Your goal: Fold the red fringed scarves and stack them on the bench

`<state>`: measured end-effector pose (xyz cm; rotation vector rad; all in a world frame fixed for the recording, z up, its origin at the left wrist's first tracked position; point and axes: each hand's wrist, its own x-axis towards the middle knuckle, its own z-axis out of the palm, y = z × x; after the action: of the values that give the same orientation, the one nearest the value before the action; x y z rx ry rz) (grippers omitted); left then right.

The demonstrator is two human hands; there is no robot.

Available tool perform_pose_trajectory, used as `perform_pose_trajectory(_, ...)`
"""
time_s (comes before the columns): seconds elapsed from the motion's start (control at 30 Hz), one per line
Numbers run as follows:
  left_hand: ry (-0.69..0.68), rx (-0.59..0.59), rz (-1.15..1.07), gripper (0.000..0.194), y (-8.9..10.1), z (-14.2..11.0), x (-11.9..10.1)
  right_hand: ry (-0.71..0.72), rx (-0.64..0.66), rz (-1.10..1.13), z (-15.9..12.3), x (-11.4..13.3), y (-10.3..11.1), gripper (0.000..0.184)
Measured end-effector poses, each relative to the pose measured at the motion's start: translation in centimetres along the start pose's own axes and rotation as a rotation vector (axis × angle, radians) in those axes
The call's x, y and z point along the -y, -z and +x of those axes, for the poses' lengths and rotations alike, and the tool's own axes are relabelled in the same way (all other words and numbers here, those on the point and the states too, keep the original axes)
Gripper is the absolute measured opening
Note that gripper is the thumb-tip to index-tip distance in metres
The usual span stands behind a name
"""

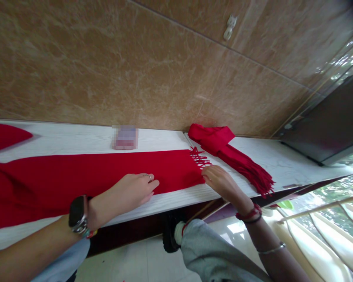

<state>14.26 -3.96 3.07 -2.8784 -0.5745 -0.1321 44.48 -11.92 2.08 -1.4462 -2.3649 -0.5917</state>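
Note:
A long red scarf (85, 172) lies spread lengthwise along a white wood-grain surface, its fringe (200, 157) at the right end. My left hand (138, 188), with a ring and a watch, rests on the scarf near its front edge. Its fingers are loosely bent and apart, with no fabric visibly gripped. At the scarf's near right corner, my right hand (220, 181) has its fingers closed on the edge beside the fringe; the fingertips are partly hidden. A second red scarf (220, 147), folded over itself with its fringe toward the front, lies just beyond my right hand.
Against the brown marbled wall (164, 74) sits a blurred pink phone-like object (125, 138). More red cloth (7, 137) lies at the far left. A dark box-shaped object (326, 117) stands at the right end of the surface. My legs (211, 250) are below the front edge.

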Motion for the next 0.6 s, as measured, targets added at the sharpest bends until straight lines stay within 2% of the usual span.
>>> perform_pose_trajectory(0.07,0.003,-0.004,-0.004,0.019,0.0,0.2,-0.1,-0.025,-0.098,0.063,0.0,-0.1,0.1,0.012)
perform_pose_trajectory(0.13,-0.001,-0.005,-0.009,0.019,-0.1,0.2,-0.2,-0.026,-0.116,0.124,-0.2,-0.2,0.3,0.010)
perform_pose_trajectory(0.3,-0.013,0.008,-0.041,0.027,0.0,0.1,-0.2,-0.041,0.073,0.171,-1.1,-0.4,-0.3,0.016)
perform_pose_trajectory(0.47,-0.045,0.028,-0.077,0.045,0.6,-0.1,-0.3,-0.030,0.081,0.191,-1.3,-0.4,-0.5,0.020)
perform_pose_trajectory(0.6,0.018,0.037,-0.030,0.041,0.7,0.3,-0.6,0.022,0.114,0.235,-1.3,-0.2,-0.2,0.019)
